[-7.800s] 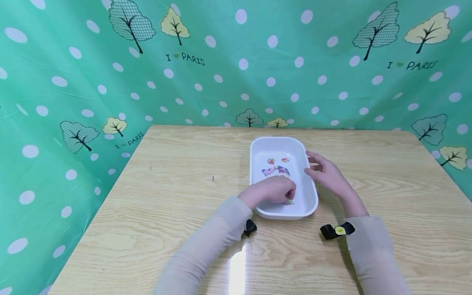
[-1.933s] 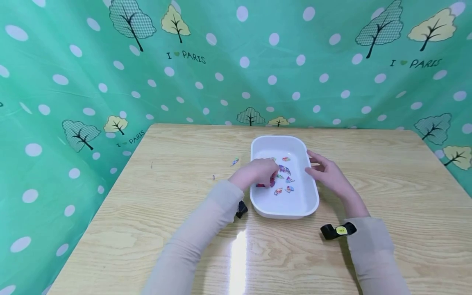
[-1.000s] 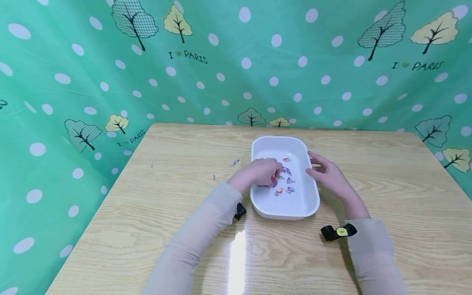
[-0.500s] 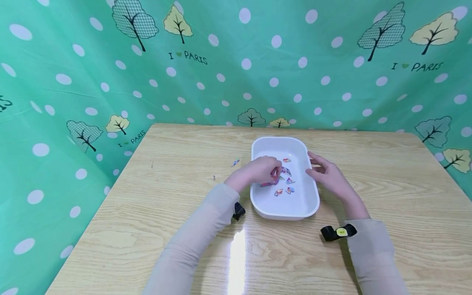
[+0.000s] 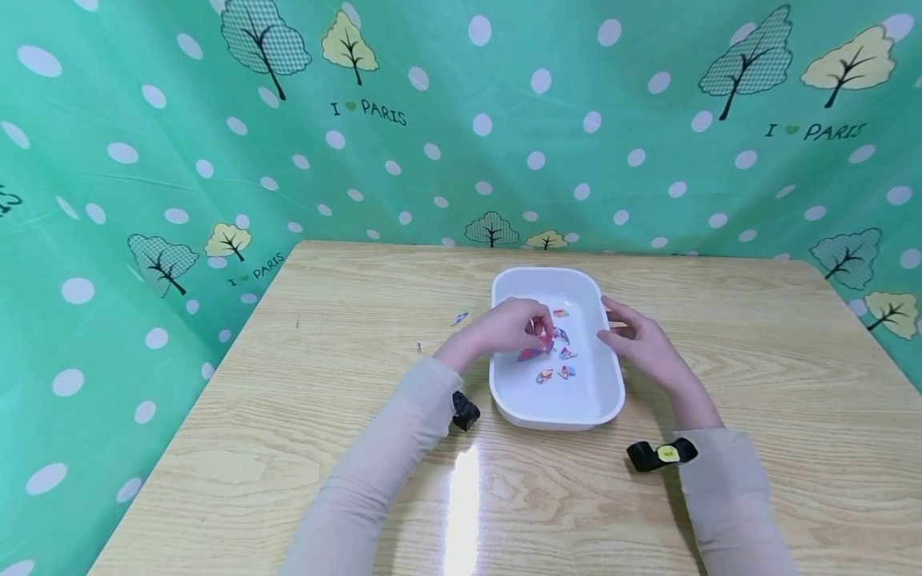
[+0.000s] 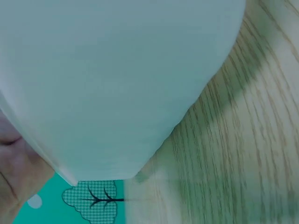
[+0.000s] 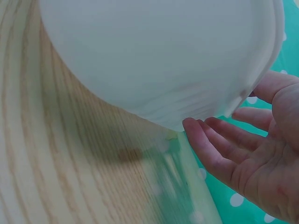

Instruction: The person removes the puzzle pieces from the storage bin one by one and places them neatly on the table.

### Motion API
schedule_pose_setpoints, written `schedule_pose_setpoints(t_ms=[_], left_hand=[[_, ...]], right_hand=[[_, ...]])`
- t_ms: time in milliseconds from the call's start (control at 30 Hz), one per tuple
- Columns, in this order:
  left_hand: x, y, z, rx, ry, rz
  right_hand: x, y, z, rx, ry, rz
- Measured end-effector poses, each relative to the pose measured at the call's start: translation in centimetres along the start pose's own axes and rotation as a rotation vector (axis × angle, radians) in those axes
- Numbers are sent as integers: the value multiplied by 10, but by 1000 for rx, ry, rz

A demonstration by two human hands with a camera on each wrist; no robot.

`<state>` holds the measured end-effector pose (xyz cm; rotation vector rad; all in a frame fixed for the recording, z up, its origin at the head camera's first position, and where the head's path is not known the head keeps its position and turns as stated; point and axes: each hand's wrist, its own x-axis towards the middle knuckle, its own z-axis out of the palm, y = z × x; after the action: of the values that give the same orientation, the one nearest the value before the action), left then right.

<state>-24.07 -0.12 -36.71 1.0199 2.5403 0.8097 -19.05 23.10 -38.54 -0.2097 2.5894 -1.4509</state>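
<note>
A white rectangular tub point(image 5: 591, 400) stands on the table. Inside it my left hand point(image 5: 513, 324) pinches a small red and purple piece point(image 5: 531, 353), whose kind is too small to make out. Around that hand lie several small colourful pieces, among them an orange one point(image 5: 544, 375), a bluish one point(image 5: 567, 372) and a purple one point(image 5: 560, 335). At the tub's right side, the loosely spread fingers of my right hand point(image 5: 637, 340) touch the outer wall. In the left wrist view the tub wall point(image 6: 107, 84) hides most of the left hand point(image 6: 21, 172).
Left of the tub, a small multicoloured piece point(image 5: 459, 318) and a tiny dark bit point(image 5: 418, 347) lie on the wooden table point(image 5: 324, 400). A green dotted curtain point(image 5: 432, 136) hangs behind it. Black wrist straps point(image 5: 644, 455) show at both wrists.
Over the longer span, more pieces show in the tub and one lies on the table at left. Lately my left hand shifts slightly right with the red and purple piece; the right hand stays.
</note>
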Motion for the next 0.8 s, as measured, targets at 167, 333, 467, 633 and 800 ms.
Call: schedule_pose_setpoints(t_ms=[167, 333, 467, 633, 800], left_hand=[[0, -4, -1, -135, 68, 13], [-2, -7, -3, -221, 135, -2], [-6, -8, -7, -290, 218, -21], [-13, -14, -16, -363, 307, -55], [-20, -19, -28, -357, 317, -91]], right_hand=[[-1, -2, 0, -2, 2, 5], [-1, -3, 0, -5, 4, 9], [-1, -3, 0, 3, 1, 2], [-2, -5, -1, 22, -7, -17], [-4, -7, -2, 25, -15, -13]])
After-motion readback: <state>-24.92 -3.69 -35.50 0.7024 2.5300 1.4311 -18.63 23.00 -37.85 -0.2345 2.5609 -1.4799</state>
